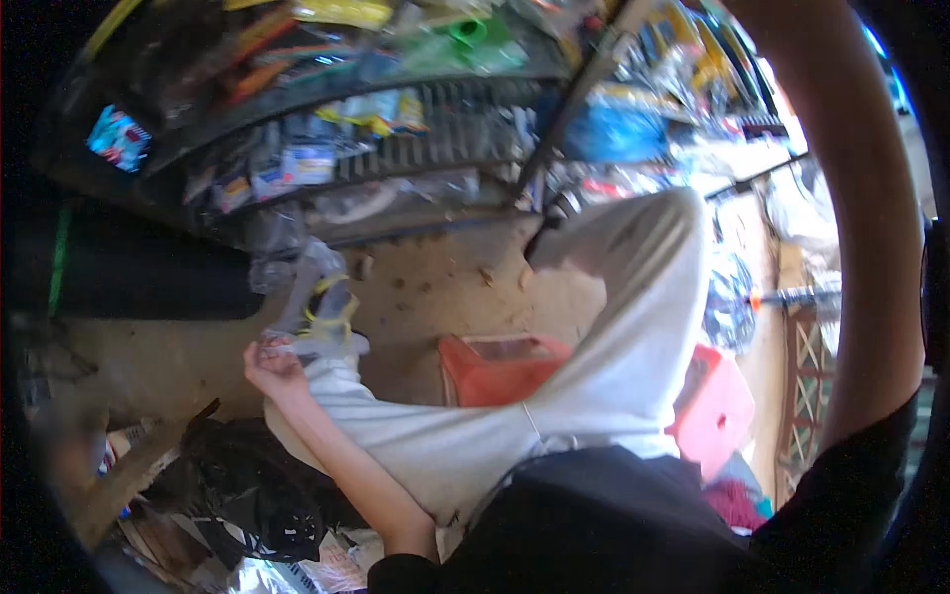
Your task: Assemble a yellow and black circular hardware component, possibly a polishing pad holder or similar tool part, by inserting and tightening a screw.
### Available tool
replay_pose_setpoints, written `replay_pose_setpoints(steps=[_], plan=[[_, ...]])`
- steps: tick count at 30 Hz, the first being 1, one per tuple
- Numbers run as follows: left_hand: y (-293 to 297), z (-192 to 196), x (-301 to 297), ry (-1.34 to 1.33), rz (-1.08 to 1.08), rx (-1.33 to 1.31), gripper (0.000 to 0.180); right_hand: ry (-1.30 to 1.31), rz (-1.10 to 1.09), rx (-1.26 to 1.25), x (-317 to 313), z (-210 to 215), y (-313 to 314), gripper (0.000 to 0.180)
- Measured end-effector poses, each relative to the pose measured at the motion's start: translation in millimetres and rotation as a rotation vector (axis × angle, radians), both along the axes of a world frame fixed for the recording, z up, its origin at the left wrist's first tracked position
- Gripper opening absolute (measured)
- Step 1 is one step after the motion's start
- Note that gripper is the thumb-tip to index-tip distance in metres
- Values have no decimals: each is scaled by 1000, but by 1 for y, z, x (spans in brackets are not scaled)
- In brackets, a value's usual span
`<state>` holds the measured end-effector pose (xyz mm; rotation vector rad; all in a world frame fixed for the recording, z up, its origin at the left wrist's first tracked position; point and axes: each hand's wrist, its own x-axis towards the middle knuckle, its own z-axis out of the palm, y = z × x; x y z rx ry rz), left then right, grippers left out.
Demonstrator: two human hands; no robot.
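Note:
My left hand (269, 364) is down by my raised left ankle, its fingers curled shut on the cuff of my light grey trouser leg (594, 366). Just beyond the hand is my shoe (323, 309), grey with yellow laces, pointing toward the shelves. My right arm (851, 228) rises along the right edge in a black sleeve and leaves the picture at the top, so my right hand is hidden. My other trouser leg (653, 247) stretches up the middle.
An orange plastic stool (500, 371) stands under my legs, and a pink one (714, 408) sits to the right. Shelves (396, 119) packed with bagged goods fill the back. Black plastic bags (247, 480) and scraps lie at the lower left on the dirt floor (435, 287).

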<state>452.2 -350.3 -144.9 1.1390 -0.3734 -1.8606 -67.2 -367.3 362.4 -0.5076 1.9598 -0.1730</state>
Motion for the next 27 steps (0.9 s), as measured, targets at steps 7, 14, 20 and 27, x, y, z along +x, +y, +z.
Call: replay_pose_setpoints(steps=[7, 14, 20, 27], plan=[[-25, -5, 10, 50, -140, 45, 25, 50, -143, 109, -22, -86, 136, 24], [-11, 5, -16, 15, 21, 24, 22, 199, -132, 64, -11, -84, 188, 25], [-7, 11, -22, -46, 79, 65, 24, 312, -55, 11, 5, -83, 192, 25], [-13, 7, -16, 19, 56, 75, 26, 448, 54, -54, 31, -82, 188, 26]])
